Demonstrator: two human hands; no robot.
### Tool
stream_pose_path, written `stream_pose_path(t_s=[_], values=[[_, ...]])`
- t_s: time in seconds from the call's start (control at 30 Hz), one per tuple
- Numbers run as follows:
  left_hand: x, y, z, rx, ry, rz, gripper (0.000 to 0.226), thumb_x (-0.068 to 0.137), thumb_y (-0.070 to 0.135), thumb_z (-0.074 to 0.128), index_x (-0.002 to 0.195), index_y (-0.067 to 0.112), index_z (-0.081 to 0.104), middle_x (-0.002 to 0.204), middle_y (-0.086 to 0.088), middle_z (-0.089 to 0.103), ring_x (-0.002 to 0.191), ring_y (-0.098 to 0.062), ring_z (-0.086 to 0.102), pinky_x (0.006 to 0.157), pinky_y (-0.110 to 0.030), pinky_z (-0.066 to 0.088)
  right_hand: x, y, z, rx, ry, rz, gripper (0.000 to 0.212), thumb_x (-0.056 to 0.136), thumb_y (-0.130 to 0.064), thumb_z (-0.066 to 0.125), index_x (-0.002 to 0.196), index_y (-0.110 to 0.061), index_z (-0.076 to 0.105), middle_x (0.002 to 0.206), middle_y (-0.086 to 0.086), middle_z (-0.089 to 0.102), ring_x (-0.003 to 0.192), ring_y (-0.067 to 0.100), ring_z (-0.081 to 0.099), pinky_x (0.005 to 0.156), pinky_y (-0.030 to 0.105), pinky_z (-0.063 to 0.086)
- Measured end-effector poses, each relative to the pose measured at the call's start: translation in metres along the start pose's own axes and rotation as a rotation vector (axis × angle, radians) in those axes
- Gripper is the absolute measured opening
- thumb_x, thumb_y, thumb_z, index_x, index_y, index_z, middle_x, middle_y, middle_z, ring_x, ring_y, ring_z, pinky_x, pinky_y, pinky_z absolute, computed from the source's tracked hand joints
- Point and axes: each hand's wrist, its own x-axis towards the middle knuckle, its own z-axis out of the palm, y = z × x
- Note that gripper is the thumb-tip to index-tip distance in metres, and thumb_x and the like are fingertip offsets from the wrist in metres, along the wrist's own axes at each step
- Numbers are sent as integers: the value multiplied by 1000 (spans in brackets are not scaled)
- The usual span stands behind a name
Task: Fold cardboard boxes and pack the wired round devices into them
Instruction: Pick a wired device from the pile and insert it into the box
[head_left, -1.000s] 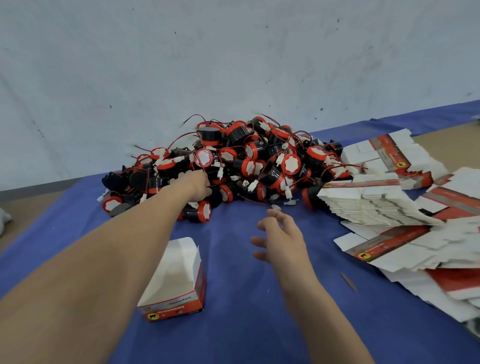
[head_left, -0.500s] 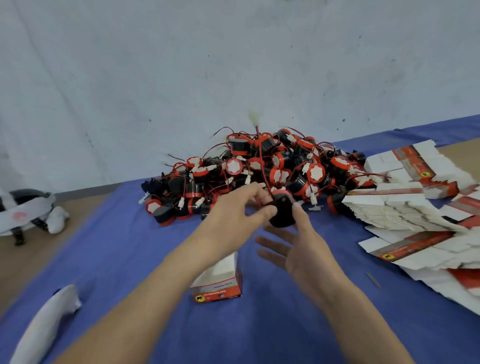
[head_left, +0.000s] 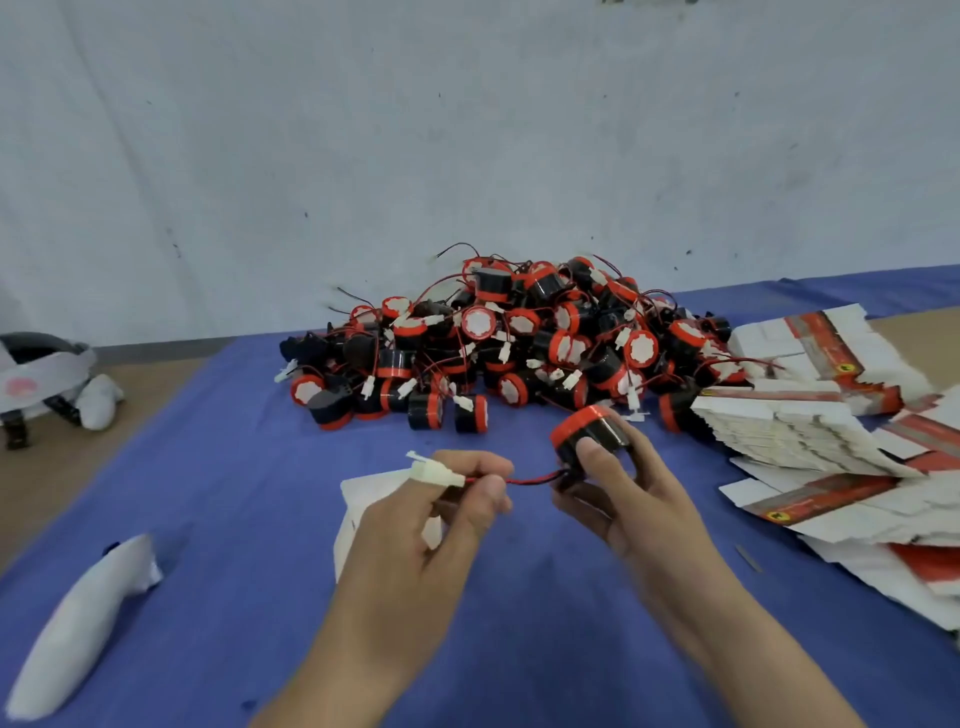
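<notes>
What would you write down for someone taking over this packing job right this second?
Left hand: pinches the red wire just behind its white connector.
Right hand: grips the wired round device that the wire belongs to, above the blue cloth.
Open cardboard box: on the cloth behind the left hand, mostly hidden.
Pile of devices at the back; flat box blanks stacked on the right.
Done: one box apparently folded, one device picked.
Left: box this device, close up, then work through the pile.

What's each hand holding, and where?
One wired round device: right hand grips its black body; left hand pinches its red wire beside the white connector.
</notes>
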Motion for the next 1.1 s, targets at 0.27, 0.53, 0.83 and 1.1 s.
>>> stream_pose_path(t_s=[0.27, 0.53, 0.83, 1.1], values=[[4, 14, -22, -154, -100, 89, 6, 94, 38, 60, 94, 40, 65, 82, 13, 73, 77, -6, 67, 64, -11, 48, -9, 8, 14, -419, -224, 69, 66, 70, -56, 78, 131, -47, 53, 107, -3, 75, 81, 20, 71, 76, 26, 55], [16, 18, -32, -296, -89, 20, 6, 87, 39, 61, 89, 33, 62, 74, 2, 73, 61, -1, 61, 60, -9, 46, -19, -1, 23, -522, -435, 49, 43, 81, -44, 75, 123, -45, 65, 106, -5, 74, 71, 11, 58, 72, 24, 51], [22, 3, -30, -286, -38, -101, 11, 94, 25, 63, 86, 32, 64, 74, 1, 73, 61, -4, 61, 58, -14, 48, -29, -9, 18, -258, -627, 149, 62, 77, -56, 80, 133, -33, 64, 111, 1, 67, 80, 15, 57, 67, 21, 46], [8, -4, -24, -418, 25, -257, 27, 73, 53, 68, 83, 29, 69, 68, 6, 66, 60, -6, 61, 55, -15, 48, -38, -1, 24, 205, -708, 281, 54, 88, -46, 73, 134, -17, 64, 109, 6, 71, 84, 15, 68, 78, 25, 56]])
